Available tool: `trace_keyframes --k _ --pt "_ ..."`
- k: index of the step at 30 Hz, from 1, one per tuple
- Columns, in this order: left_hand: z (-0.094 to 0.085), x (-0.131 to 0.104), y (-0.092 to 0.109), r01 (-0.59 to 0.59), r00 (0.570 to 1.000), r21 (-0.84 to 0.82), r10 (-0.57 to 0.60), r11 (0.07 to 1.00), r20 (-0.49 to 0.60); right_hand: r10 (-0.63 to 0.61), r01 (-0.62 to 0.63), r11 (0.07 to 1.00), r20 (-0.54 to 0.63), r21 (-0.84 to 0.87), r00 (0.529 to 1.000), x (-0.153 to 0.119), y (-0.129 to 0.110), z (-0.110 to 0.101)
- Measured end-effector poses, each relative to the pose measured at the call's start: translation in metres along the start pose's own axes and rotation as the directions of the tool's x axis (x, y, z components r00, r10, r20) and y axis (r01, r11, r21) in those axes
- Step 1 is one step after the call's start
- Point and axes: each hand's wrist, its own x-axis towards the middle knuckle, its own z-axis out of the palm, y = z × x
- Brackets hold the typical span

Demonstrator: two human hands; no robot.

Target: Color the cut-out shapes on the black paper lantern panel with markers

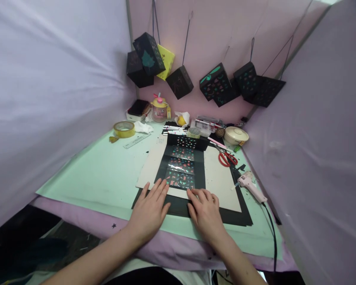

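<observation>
A black card strip (200,174), folded into panels, lies on a white board (222,190). Its cut-out windows are backed with shiny clear film (180,165) bearing small coloured shapes, and its far panel (173,139) stands upright. My left hand (151,208) rests flat, fingers stretched out, its fingertips at the strip's near left corner. At the near right corner, my right hand (206,209) lies with fingers bent and thumb apart, touching the strip's near edge. Neither hand appears to hold anything. Beneath the board are black sheets (178,206).
Red-handled scissors (228,159) and a pink glue gun (251,188) with a cord lie at right. A tape roll (124,129) and clear ruler (137,141) are at left. Behind stand a yellow-lidded jar (159,111) and round container (236,135). Black boxes (180,82) hang above.
</observation>
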Motion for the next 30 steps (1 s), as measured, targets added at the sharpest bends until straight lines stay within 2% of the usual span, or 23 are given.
trace_keyframes --k 5,8,10,12,15,16,18,21,24,30 --pt "-0.001 -0.003 -0.002 -0.030 1.000 0.026 0.030 0.999 0.001 0.001 0.000 0.996 -0.020 0.085 1.000 -0.005 -0.001 0.000" --pt "0.000 -0.004 -0.003 -0.028 0.999 0.027 0.028 0.999 -0.018 -0.004 0.020 0.979 -0.082 0.201 0.997 -0.007 0.008 0.000" --pt "0.000 -0.004 -0.004 -0.018 0.999 0.022 0.019 1.000 -0.025 0.048 0.007 0.961 -0.193 0.275 0.980 -0.006 0.025 -0.003" --pt "-0.001 -0.004 -0.004 -0.010 1.000 0.017 0.011 1.000 -0.020 0.160 -0.069 0.959 -0.321 0.276 0.933 -0.005 0.054 -0.008" --pt "-0.001 -0.004 -0.004 -0.001 1.000 0.009 0.001 1.000 -0.018 0.288 -0.275 0.957 -0.448 0.096 0.846 -0.003 0.107 -0.017" --pt "-0.002 -0.003 -0.003 0.001 1.000 0.007 -0.001 1.000 -0.025 0.341 -0.370 0.929 -0.442 0.023 0.830 -0.004 0.125 -0.020" --pt "-0.001 -0.003 -0.003 -0.004 0.999 0.006 0.004 1.000 -0.044 0.465 -0.528 0.841 -0.341 -0.119 0.817 -0.007 0.154 -0.022" --pt "-0.001 -0.003 -0.004 -0.028 0.998 0.013 0.028 1.000 -0.061 0.555 -0.570 0.773 -0.140 -0.277 0.820 -0.012 0.179 -0.021" --pt "0.000 -0.003 -0.005 -0.035 0.998 0.011 0.036 0.999 -0.055 0.562 -0.563 0.755 -0.111 -0.336 0.820 -0.013 0.184 -0.020" --pt "-0.001 -0.003 -0.005 -0.037 0.999 0.011 0.037 0.999 -0.040 0.628 -0.603 0.690 -0.084 -0.399 0.774 -0.014 0.182 -0.029"
